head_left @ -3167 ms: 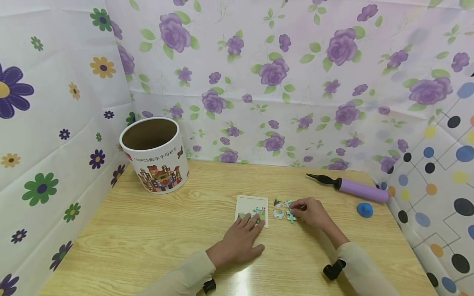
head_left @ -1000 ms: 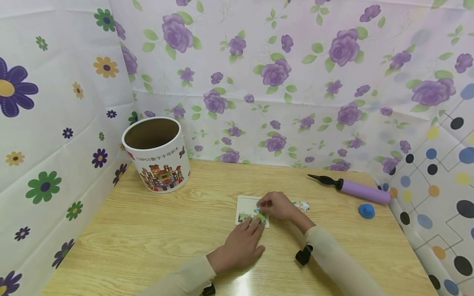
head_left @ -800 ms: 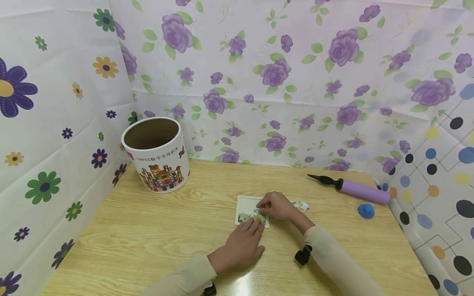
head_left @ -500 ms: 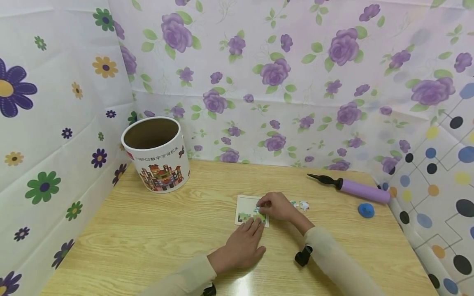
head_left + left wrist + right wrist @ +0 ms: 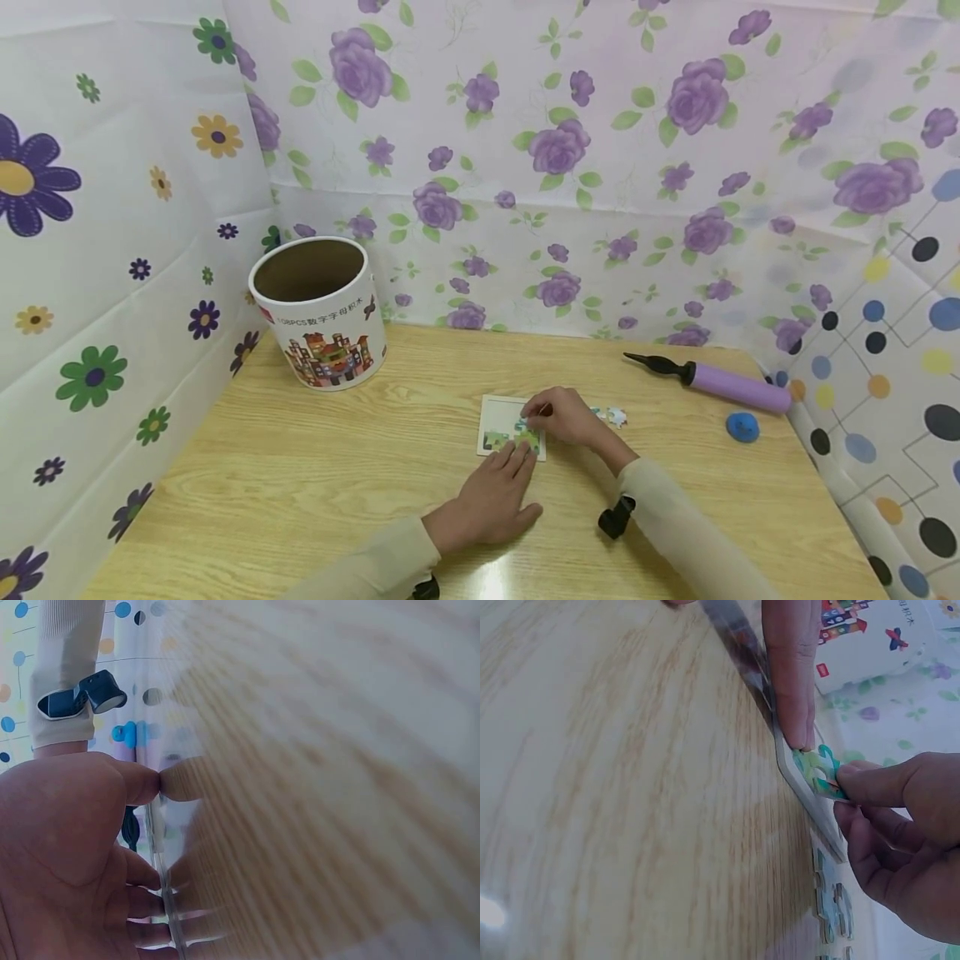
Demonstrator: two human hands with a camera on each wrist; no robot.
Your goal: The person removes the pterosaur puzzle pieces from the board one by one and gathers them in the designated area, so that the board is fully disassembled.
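Note:
A small white-framed puzzle tray (image 5: pixel 491 407) lies on the table, with green puzzle pieces (image 5: pixel 497 440) along its lower part. My left hand (image 5: pixel 491 502) lies palm down with straight fingers, the tips resting on the tray's near side. Over the tray's right side, my right hand (image 5: pixel 567 415) pinches a puzzle piece (image 5: pixel 826 784) between thumb and fingers; the right wrist view shows it among the tray's pieces, beside the left fingertips. Loose puzzle pieces (image 5: pixel 617 417) lie right of the tray, partly hidden behind the right hand.
A large white printed bucket (image 5: pixel 318 312) stands at the back left of the wooden table (image 5: pixel 337 483). At the right lie a purple hand pump (image 5: pixel 738 387) with a black nozzle and a small blue round object (image 5: pixel 742 427). Flowered cloth hangs behind.
My right hand has come left from the loose pieces to the tray's right side, holding a piece there. During the last second it has barely shifted. The left hand stays on the tray's near edge.

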